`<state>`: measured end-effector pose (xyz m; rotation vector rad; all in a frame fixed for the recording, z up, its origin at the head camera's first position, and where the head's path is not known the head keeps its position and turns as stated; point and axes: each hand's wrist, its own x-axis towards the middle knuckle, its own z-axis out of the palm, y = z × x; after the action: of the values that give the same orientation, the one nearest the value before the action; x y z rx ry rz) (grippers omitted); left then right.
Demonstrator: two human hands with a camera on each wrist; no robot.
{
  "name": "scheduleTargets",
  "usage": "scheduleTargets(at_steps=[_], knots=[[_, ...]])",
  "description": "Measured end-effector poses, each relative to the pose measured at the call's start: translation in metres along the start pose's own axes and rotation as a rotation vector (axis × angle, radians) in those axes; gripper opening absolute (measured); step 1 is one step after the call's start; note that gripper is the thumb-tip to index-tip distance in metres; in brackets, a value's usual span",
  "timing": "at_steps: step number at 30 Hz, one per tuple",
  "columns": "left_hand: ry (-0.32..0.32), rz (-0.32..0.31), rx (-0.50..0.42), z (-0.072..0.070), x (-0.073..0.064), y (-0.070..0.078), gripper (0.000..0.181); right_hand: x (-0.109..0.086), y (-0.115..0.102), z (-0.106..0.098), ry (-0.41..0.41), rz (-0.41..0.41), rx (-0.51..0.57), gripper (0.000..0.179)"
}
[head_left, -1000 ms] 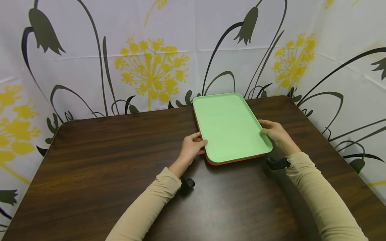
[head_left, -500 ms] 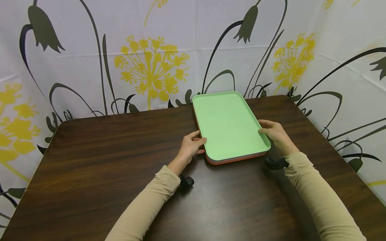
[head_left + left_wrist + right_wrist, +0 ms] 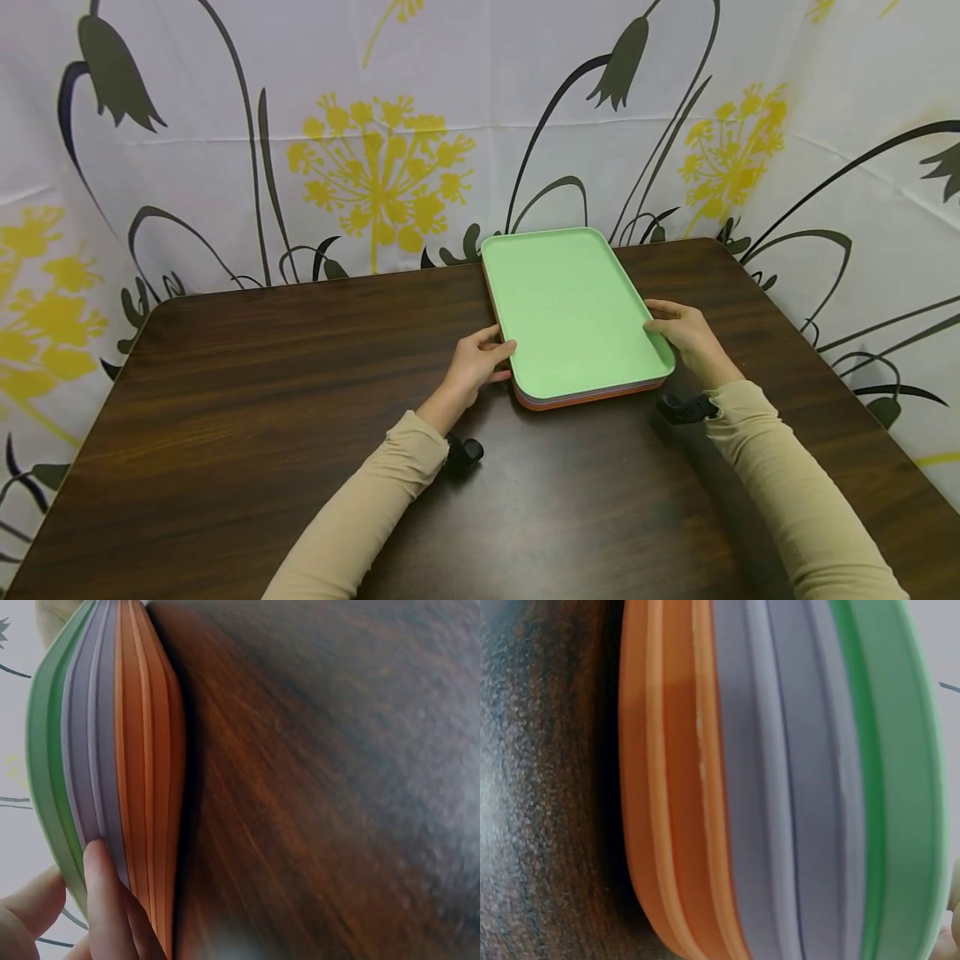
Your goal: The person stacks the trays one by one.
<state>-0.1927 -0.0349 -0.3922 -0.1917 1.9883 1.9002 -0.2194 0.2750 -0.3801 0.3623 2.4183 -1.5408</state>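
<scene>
A light green tray [image 3: 577, 308] tops a nested stack on the table. Beneath it, greyish-purple trays [image 3: 91, 750] and orange trays [image 3: 682, 780] show as layered edges in both wrist views. My left hand [image 3: 470, 367] holds the stack's left side near the front corner. Its thumb lies over the green rim, and in the left wrist view a fingertip [image 3: 97, 859] touches the purple edges. On the opposite side my right hand [image 3: 686, 333] grips the green tray's right edge, thumb on top. The right hand's other fingers are partly hidden beyond the rim.
A dark wood-grain table [image 3: 300, 400] lies under the stack and extends far to the left. The stack sits near the table's back edge. Flower-printed cloth [image 3: 412, 83] hangs behind the table and along its right side.
The green tray has shifted slightly backward between both hands, and the greyish-purple edges now show below its front rim. Both hands keep their holds; over the last half second little differs.
</scene>
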Motion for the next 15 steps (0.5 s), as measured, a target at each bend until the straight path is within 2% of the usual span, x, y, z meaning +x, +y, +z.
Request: scheduleTargets(at_steps=[10, 13, 15], knots=[[-0.016, -0.017, 0.018, -0.009, -0.004, 0.006, 0.051, 0.001, 0.001, -0.003, -0.023, -0.02, 0.073, 0.057], [0.001, -0.002, 0.067, -0.017, -0.007, 0.01, 0.052, 0.001, -0.002, -0.004, 0.006, -0.031, 0.092, 0.057], [0.02, 0.022, 0.133, -0.026, -0.011, 0.013, 0.053, 0.0, -0.005, -0.005, 0.042, -0.046, 0.081, 0.058]])
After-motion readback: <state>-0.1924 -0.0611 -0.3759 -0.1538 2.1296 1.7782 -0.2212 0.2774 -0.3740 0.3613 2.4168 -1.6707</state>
